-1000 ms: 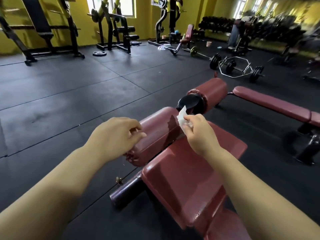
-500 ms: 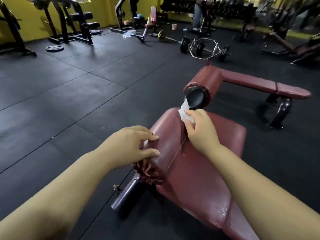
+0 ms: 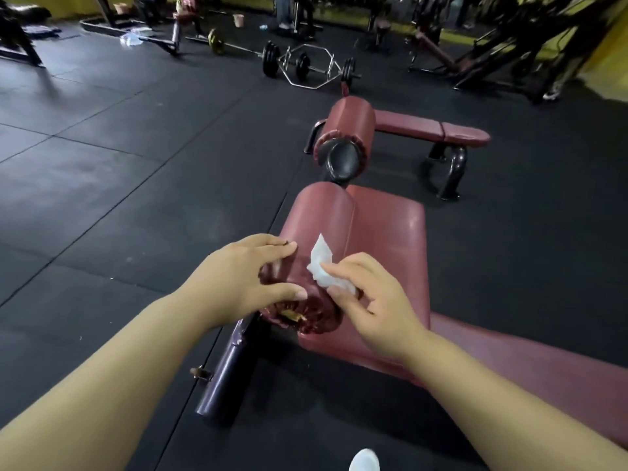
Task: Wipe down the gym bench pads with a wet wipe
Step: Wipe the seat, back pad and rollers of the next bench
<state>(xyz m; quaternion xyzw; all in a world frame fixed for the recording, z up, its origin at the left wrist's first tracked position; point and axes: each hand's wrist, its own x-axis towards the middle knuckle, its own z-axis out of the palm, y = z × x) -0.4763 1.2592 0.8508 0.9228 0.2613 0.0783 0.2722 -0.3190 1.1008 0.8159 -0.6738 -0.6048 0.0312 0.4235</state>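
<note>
Partly pinched by right hand (image 3: 377,309), wet wipe (image 3: 321,266) touching pad (image 3: 326,212)

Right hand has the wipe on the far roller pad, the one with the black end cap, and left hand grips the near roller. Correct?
Not quite: in the head view the right hand holds the wet wipe on the near roller pad, the same one the left hand grips. The far roller pad is untouched.
</note>
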